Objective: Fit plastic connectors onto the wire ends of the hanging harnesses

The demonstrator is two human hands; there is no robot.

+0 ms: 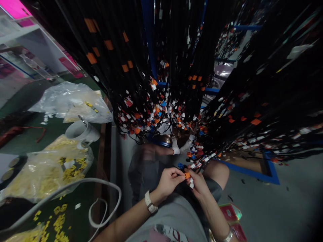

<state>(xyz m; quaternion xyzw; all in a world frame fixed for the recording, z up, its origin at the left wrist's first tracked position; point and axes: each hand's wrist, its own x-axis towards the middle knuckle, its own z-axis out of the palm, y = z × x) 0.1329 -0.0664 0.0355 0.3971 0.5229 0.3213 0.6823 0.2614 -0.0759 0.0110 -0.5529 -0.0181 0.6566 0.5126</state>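
Between both hands, the orange connector sits pinched by left fingers and right fingers.

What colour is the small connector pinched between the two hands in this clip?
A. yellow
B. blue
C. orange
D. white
C: the left hand and right hand meet on a small orange connector at the end of the hanging black wires.
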